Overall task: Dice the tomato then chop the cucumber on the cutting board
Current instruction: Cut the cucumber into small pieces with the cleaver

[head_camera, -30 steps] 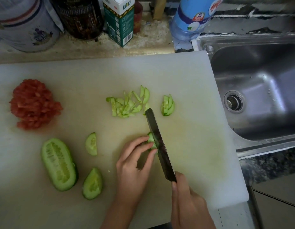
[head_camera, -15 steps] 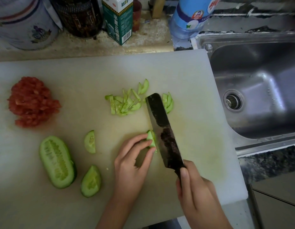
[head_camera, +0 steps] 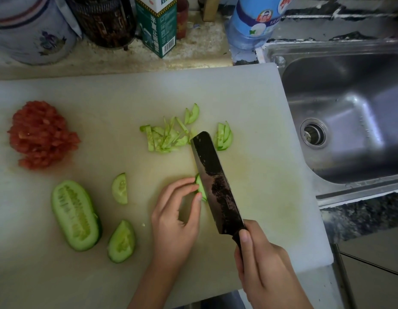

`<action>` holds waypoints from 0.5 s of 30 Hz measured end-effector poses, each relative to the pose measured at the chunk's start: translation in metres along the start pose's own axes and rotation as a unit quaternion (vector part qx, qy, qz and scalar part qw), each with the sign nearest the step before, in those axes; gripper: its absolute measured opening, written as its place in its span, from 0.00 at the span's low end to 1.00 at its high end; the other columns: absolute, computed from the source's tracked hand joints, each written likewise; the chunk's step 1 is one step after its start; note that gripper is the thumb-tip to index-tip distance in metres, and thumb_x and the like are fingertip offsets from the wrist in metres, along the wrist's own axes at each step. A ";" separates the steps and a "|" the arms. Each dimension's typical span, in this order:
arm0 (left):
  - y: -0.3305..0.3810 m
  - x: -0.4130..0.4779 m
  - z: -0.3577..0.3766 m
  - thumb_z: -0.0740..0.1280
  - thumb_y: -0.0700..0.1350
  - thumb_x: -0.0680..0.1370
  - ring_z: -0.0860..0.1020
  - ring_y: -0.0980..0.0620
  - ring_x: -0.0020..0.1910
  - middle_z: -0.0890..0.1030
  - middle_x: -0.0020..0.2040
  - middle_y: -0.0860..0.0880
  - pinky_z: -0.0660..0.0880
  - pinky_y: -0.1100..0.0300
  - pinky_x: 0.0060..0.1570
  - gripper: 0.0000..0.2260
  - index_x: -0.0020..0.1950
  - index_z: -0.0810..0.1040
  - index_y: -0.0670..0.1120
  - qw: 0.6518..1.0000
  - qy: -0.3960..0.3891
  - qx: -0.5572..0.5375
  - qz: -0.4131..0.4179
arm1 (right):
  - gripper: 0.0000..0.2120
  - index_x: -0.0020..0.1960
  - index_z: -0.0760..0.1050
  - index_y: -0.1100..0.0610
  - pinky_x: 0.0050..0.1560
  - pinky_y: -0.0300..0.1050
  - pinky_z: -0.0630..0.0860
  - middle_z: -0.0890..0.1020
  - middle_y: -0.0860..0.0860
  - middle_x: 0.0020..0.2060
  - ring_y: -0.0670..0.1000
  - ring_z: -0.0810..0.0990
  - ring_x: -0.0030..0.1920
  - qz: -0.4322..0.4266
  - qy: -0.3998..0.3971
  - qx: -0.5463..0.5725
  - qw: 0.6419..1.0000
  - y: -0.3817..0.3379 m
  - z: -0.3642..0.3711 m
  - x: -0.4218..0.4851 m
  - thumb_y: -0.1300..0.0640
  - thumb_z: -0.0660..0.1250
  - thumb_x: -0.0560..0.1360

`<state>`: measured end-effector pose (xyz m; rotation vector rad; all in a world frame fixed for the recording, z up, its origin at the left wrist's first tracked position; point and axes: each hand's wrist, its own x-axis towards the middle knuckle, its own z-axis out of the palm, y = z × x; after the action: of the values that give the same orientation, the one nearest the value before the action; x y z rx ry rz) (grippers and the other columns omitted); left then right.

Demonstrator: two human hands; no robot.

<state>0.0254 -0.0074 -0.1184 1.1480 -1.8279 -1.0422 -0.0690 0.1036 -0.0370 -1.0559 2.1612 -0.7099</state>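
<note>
While the left hand point(head_camera: 175, 219) is pinching a small cucumber wedge point(head_camera: 200, 186) between curled fingertips point(head_camera: 197, 196) and thumb, the right hand point(head_camera: 258, 262) is wrapping fully round the handle of a dark cleaver point(head_camera: 213, 184), whose broad blade is leaning against the wedge's right side. That wedge is probably handling as a light, firm, crisp piece, wet on its seeded cut face and so likely slippery. The safer hold seems to be on the skin side, with the fingertips tucked back, since little of it is showing between fingers and blade.

Thin cucumber slices point(head_camera: 166, 137) are lying ahead of both hands, just past the cleaver's tip, with a small fanned stack point(head_camera: 224, 137) to the blade's right. Two more wedges point(head_camera: 120, 188) are waiting just left of the left hand, and a cucumber half point(head_camera: 75, 215), cut face up, is sitting further left. Diced tomato point(head_camera: 40, 134) is lying in a heap well apart, far left and forward, on the cutting board point(head_camera: 249, 103).
</note>
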 end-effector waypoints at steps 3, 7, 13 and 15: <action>0.000 0.000 0.000 0.67 0.43 0.76 0.79 0.57 0.54 0.81 0.52 0.51 0.72 0.67 0.58 0.08 0.50 0.83 0.41 1.000 0.001 -0.002 -0.002 | 0.24 0.51 0.61 0.32 0.29 0.41 0.69 0.77 0.48 0.39 0.50 0.75 0.29 0.000 0.000 -0.002 1.000 -0.001 0.000 0.001 0.24 0.34 0.68; -0.001 0.000 0.000 0.68 0.43 0.76 0.79 0.57 0.53 0.81 0.51 0.52 0.73 0.66 0.57 0.07 0.49 0.83 0.41 1.000 0.003 -0.004 -0.002 | 0.25 0.52 0.60 0.33 0.30 0.38 0.67 0.77 0.47 0.39 0.50 0.75 0.30 -0.005 -0.002 -0.017 1.000 0.000 0.001 0.000 0.25 0.33 0.68; -0.001 0.000 0.000 0.68 0.41 0.75 0.79 0.57 0.52 0.81 0.49 0.52 0.72 0.67 0.56 0.06 0.49 0.83 0.41 1.000 -0.002 -0.004 0.001 | 0.21 0.51 0.57 0.33 0.30 0.38 0.65 0.76 0.42 0.36 0.48 0.73 0.32 0.010 -0.013 -0.034 0.999 -0.007 0.001 -0.001 0.27 0.35 0.68; -0.002 0.000 0.000 0.68 0.41 0.75 0.79 0.58 0.51 0.81 0.49 0.52 0.72 0.67 0.56 0.06 0.48 0.83 0.41 1.000 -0.001 -0.005 0.004 | 0.22 0.52 0.58 0.37 0.30 0.36 0.65 0.75 0.39 0.34 0.47 0.73 0.33 0.007 -0.021 -0.046 0.999 -0.008 0.003 0.000 0.29 0.35 0.68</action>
<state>0.0260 -0.0083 -0.1197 1.1341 -1.8255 -1.0462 -0.0629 0.0993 -0.0336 -1.0917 2.1810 -0.5822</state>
